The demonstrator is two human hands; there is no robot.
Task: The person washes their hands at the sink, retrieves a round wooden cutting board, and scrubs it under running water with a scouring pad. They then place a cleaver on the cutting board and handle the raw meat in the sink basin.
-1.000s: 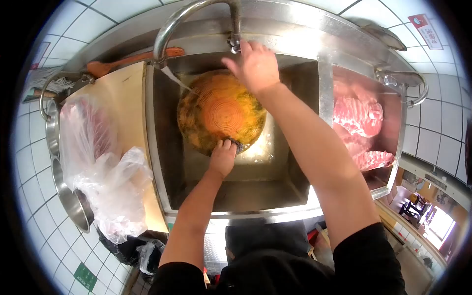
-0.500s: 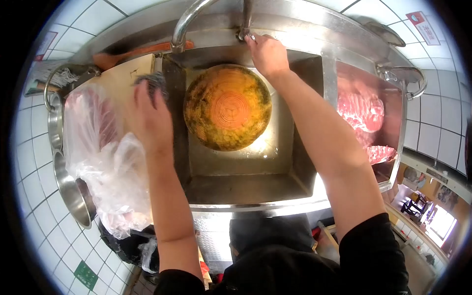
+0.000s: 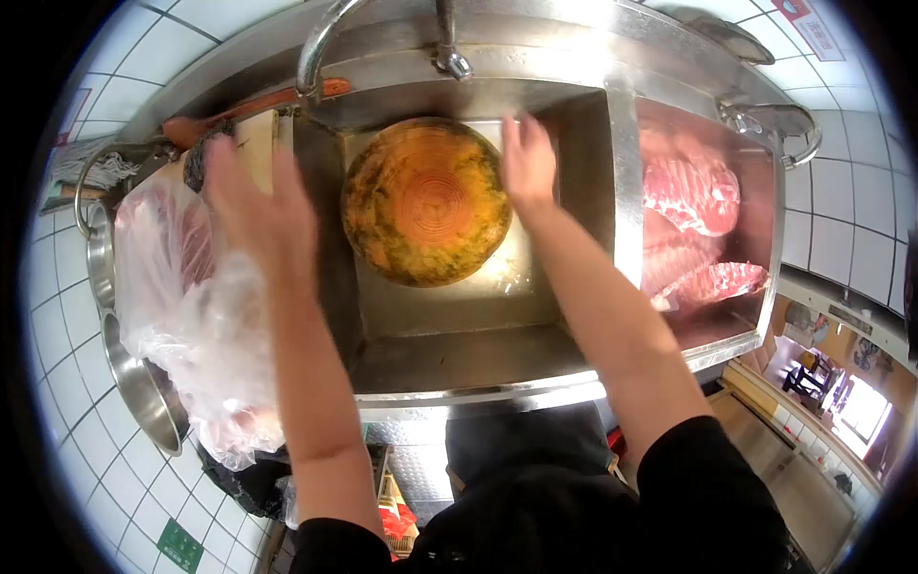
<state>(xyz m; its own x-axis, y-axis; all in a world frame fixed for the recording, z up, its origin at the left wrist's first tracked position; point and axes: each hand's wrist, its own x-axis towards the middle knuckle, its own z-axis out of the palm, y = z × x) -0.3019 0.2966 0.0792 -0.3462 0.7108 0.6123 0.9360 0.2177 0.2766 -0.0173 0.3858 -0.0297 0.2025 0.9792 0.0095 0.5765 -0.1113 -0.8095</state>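
A round orange-yellow thing (image 3: 427,251) with dark stains and fine rings in its middle lies in the sink (image 3: 459,364). I cannot tell its exact kind. My right hand (image 3: 529,165) hovers at its right edge, fingers stretched out. Whether they touch it is unclear. Over on the left, my left hand (image 3: 260,206) is blurred, its fingers spread. Beside its fingertips a dark mesh scrubber (image 3: 195,163) rests on a pale board (image 3: 256,143). A clear plastic bag (image 3: 206,320) with meat in it lies just left of that forearm.
Behind the sink stand a curved faucet (image 3: 311,57) and a short tap (image 3: 453,63). A second basin at right holds raw meat (image 3: 703,196) in reddish water. Metal bowls (image 3: 143,397) and an orange-brown wooden handle (image 3: 258,103) are at left.
My right hand has left the short tap and come down beside the round thing. My left hand and the scrubber have shifted left; the scrubber now lies at the board's far left corner.
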